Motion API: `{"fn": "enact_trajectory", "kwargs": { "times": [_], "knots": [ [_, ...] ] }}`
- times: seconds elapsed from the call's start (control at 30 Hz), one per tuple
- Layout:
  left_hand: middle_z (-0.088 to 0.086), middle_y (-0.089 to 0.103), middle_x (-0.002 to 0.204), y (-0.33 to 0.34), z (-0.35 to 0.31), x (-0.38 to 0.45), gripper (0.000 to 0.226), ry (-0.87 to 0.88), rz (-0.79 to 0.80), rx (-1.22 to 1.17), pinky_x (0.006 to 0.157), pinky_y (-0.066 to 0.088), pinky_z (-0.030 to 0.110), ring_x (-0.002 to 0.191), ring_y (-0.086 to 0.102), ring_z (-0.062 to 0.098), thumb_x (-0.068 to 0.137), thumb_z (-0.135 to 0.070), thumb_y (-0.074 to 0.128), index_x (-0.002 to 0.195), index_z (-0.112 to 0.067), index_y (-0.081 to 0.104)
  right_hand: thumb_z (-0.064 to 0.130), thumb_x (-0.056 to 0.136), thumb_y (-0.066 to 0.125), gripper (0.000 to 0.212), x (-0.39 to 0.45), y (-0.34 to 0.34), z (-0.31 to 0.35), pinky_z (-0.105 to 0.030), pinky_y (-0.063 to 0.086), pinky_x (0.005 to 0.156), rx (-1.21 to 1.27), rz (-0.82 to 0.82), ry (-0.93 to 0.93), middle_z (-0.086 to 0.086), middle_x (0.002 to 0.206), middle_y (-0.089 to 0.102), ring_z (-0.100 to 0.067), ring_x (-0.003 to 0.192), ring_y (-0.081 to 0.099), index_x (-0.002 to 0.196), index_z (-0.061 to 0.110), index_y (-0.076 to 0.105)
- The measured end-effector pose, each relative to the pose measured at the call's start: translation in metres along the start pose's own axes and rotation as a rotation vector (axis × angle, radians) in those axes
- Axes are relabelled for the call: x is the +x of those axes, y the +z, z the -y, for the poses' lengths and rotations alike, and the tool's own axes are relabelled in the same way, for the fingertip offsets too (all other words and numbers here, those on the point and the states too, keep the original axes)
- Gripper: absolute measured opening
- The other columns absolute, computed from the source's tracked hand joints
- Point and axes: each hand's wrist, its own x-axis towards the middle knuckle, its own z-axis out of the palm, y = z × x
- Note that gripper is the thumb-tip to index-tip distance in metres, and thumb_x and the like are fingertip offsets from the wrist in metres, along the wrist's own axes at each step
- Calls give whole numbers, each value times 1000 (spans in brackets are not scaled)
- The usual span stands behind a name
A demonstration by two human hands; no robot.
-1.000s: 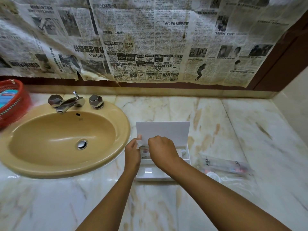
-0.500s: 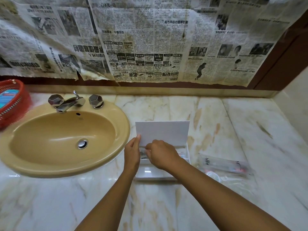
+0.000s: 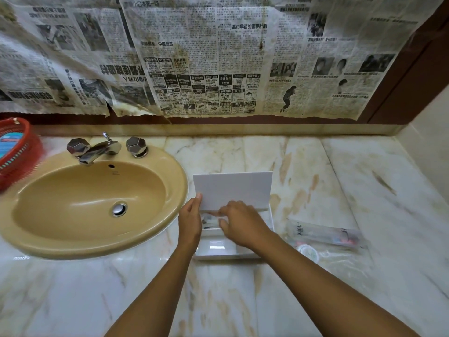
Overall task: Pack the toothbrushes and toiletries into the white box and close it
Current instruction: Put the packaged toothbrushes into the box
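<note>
Left hand (image 3: pixel 189 218) steadies the white box (image 3: pixel 218 249) by its raised lid (image 3: pixel 233 189) while right hand (image 3: pixel 239 224) fingers, curled, tuck in a small packet; the lid could drop onto them.

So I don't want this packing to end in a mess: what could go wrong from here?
1. The lid stands upright with only the left hand touching its edge; it might drop onto the right hand, which is inside the white box.
2. Wrapped toothbrushes still lie on the counter to the right, so closing now would leave them out.
3. The sink is close on the left; a knocked item could slide in.
</note>
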Motion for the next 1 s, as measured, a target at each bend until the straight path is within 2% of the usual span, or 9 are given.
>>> {"fn": "enact_trajectory", "kwargs": {
  "times": [0.13, 0.23, 0.3, 0.37, 0.53, 0.63, 0.73, 0.93, 1.0],
  "knots": [
    [-10, 67, 84, 1, -2, -2, 28, 7, 5, 8, 63, 47, 5, 72, 62, -7, 104, -25, 46, 82, -23, 64, 18, 89, 49, 22, -15, -22, -24, -37, 47, 87, 65, -205, 122, -5, 99, 66, -23, 91, 59, 98, 13, 68],
    [-8, 65, 91, 2, -4, -5, 26, -2, 17, -22, 59, 47, 5, 82, 61, 2, 104, -22, 44, 86, -24, 63, 10, 86, 47, 21, -27, -31, -49, -35, 48, 79, 77, -288, 253, -4, 85, 68, -23, 75, 59, 82, 13, 67],
    [-8, 66, 94, 3, -5, -5, 24, 5, 12, -25, 62, 46, 4, 88, 60, 6, 104, -21, 44, 89, -24, 63, 6, 85, 46, 22, -34, -37, -68, -32, 42, 77, -14, -252, 362, -4, 88, 67, -23, 75, 58, 85, 15, 66],
    [-11, 66, 94, 3, -5, -5, 22, 10, 2, -27, 64, 46, 3, 90, 61, 6, 104, -22, 45, 93, -23, 63, 3, 85, 47, 25, -39, -40, -87, -33, 37, 81, -99, -128, 474, -3, 102, 63, -24, 88, 60, 98, 18, 63],
    [-16, 64, 95, 6, -7, -7, 17, 11, 7, -39, 62, 44, 1, 84, 61, -5, 104, -20, 44, 100, -24, 60, 10, 83, 61, 36, -47, -35, -114, -32, 40, 92, -144, 80, 617, -1, 121, 58, -24, 107, 59, 117, 22, 58],
    [-17, 63, 95, 8, -8, -8, 16, 18, 6, -53, 59, 44, 1, 83, 60, -5, 104, -20, 43, 102, -24, 58, 7, 82, 60, 29, -50, -29, -121, -30, 45, 84, -146, 65, 650, -3, 112, 64, -24, 101, 62, 109, 19, 64],
    [-16, 61, 95, 9, -9, -9, 16, 28, 11, -68, 56, 44, 1, 85, 57, -3, 105, -19, 43, 101, -24, 57, 2, 79, 57, 21, -51, -25, -122, -26, 40, 69, -139, 29, 656, -4, 96, 66, -24, 87, 63, 92, 15, 66],
    [-12, 62, 95, 7, -7, -8, 18, 31, 19, -70, 57, 44, 2, 84, 60, 0, 105, -19, 42, 99, -22, 59, 2, 86, 46, 21, -50, -39, -114, -29, 34, 64, -100, -136, 575, -6, 97, 64, -26, 77, 53, 96, 15, 58],
    [-11, 63, 94, 7, -8, -9, 18, 34, 27, -71, 56, 45, 3, 77, 65, -6, 105, -18, 42, 102, -18, 60, 3, 87, 47, 20, -47, -49, -105, -29, 34, 63, -94, -180, 523, -5, 96, 63, -25, 75, 51, 98, 18, 56]
  ]
}}
